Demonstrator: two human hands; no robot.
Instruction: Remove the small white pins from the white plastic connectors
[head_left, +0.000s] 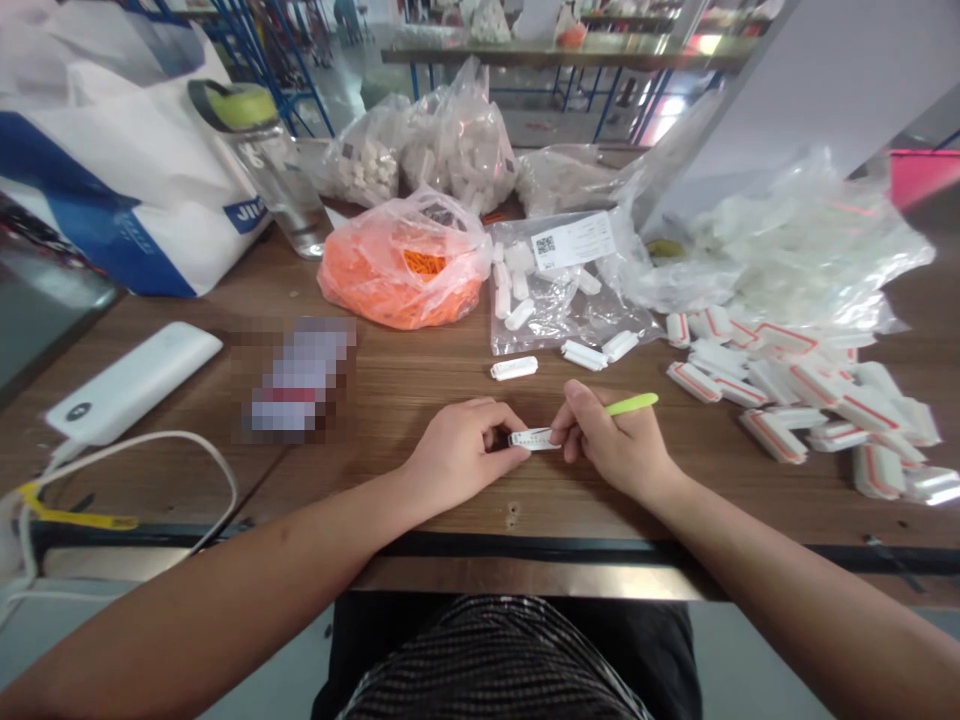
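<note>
Close to the table's front edge, my left hand (469, 450) pinches one end of a small white plastic piece (534, 439) with a row of dark holes. My right hand (611, 440) grips a slim tool with a yellow-green handle (632, 404), whose working end is hidden by the fingers at the piece's right end. Just beyond my hands lie a single white piece (514, 368) and two more white pieces (585, 354). To the right is a pile of white pieces with orange strips (817, 375).
A clear bag with a label (574, 320) holds loose white parts. Beside it sits a bag of orange strips (405, 265). A bottle (277, 180), a paper bag (165, 190), a white power bank (135, 380) with a cable and a blurred phone-like object (300, 380) occupy the left.
</note>
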